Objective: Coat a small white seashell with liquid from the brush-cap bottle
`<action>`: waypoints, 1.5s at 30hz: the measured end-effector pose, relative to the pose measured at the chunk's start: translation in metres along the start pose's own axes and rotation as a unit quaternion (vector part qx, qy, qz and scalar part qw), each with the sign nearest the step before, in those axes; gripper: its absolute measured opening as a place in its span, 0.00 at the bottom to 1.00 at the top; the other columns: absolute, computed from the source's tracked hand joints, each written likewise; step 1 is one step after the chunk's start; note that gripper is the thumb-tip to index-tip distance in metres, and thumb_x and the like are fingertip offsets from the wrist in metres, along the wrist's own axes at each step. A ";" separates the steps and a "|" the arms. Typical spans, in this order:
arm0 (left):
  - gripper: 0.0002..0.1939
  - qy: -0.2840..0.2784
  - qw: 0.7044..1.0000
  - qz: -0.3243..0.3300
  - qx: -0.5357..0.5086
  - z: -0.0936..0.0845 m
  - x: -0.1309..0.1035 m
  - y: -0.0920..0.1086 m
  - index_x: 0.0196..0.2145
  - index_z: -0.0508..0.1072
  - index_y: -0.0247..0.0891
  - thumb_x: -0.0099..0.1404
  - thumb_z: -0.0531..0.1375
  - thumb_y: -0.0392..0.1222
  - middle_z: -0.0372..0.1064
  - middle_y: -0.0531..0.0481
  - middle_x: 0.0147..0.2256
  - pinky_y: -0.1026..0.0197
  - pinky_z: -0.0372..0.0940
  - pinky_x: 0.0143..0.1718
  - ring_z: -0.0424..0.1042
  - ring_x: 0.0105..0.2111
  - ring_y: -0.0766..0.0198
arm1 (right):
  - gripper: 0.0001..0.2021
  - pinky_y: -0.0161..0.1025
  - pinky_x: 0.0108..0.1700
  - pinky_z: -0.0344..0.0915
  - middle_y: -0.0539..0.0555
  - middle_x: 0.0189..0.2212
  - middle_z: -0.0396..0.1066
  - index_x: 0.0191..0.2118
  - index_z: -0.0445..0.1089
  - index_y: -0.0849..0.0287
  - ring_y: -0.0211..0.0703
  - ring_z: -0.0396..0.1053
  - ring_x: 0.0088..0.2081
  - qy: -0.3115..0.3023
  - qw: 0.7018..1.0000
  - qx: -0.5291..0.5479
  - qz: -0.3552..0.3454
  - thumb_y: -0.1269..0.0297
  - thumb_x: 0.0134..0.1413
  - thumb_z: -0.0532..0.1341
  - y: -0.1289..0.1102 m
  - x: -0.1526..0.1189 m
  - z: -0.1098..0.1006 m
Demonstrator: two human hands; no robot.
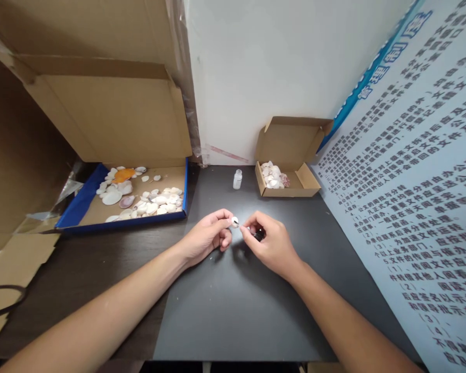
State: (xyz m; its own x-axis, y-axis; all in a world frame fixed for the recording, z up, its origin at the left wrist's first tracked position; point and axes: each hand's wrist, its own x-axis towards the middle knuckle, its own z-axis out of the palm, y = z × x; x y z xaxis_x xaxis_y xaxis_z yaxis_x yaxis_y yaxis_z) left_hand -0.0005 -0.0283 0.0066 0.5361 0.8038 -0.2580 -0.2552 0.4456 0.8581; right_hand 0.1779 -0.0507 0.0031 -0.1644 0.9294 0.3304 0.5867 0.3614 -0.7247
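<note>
Over the middle of the dark mat, my left hand (210, 231) is closed, pinching a small white shell (234, 220) between thumb and forefinger. A short dark mark or tip shows against the shell's face. My right hand (270, 242) faces it from the right, with thumb and fingers pinched together close to the shell. A bit of something small and pale shows between the right fingers, mostly hidden, so its kind cannot be made out. Beyond both hands a small white bottle (237, 180) stands upright on the mat.
At the left, an open blue-edged cardboard box (120, 227) holds many shells, one of them orange. A smaller open carton (291, 192) with white shells stands back right. A white board (233, 77) rises behind, and a printed poster (411, 181) borders the right.
</note>
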 end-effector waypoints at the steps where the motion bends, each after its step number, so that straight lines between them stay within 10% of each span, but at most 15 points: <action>1: 0.09 -0.008 1.000 -0.004 0.001 0.000 0.000 0.000 0.33 0.64 0.38 0.60 0.61 0.43 0.59 0.59 0.17 0.71 0.54 0.18 0.57 0.16 0.73 | 0.05 0.32 0.28 0.55 0.46 0.22 0.64 0.28 0.65 0.57 0.36 0.61 0.24 -0.004 1.000 -0.001 0.015 0.67 0.54 0.59 0.000 0.000 0.000; 45: 0.08 0.019 0.999 0.024 0.031 -0.001 0.001 -0.001 0.30 0.66 0.38 0.59 0.62 0.41 0.58 0.59 0.17 0.70 0.54 0.19 0.56 0.17 0.73 | 0.08 0.34 0.28 0.56 0.48 0.21 0.65 0.25 0.65 0.57 0.37 0.62 0.24 -0.003 1.000 -0.025 0.003 0.67 0.56 0.57 -0.008 -0.001 0.000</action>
State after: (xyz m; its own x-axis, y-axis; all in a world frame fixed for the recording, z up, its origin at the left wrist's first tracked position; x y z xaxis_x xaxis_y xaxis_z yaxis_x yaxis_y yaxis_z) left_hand -0.0004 -0.0274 0.0044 0.4930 0.8386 -0.2316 -0.2285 0.3817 0.8956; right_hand 0.1740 -0.0548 0.0084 -0.1660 0.9321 0.3219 0.6262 0.3518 -0.6957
